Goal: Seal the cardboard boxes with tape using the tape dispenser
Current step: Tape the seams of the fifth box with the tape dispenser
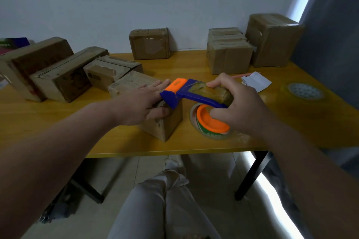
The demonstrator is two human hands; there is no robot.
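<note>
At the front middle of the yellow table [116,141] sits the small cardboard box [165,124], and that's the one being worked on; the left hand [147,102] lies across its top with fingers straight and flat, thumb against the near face, pinning it down rather than grasping it; the right hand [240,108] has its fingers and thumb wrapped firmly round the blue-and-orange tape dispenser [186,93], whose head meets the box's top right edge while the roll end hangs low beside the box, just over the tabletop; whether tape has already stuck to the cardboard, I can't tell from this angle

For a clean seal I'd say the head wants to press flat on the flaps and run straight along the seam in one steady pull; the flat hand should bear down hard, since a box this light will likely skid, and those fingertips lie right in the dispenser's path, so they'll need to shift aside; a firm tilt at the far edge should let the cutter bite

More boxes wait, a row at the left [64,79] and others against the wall [149,44]; a spare tape roll [305,91] and a paper slip [256,81] lie off to the right
</note>
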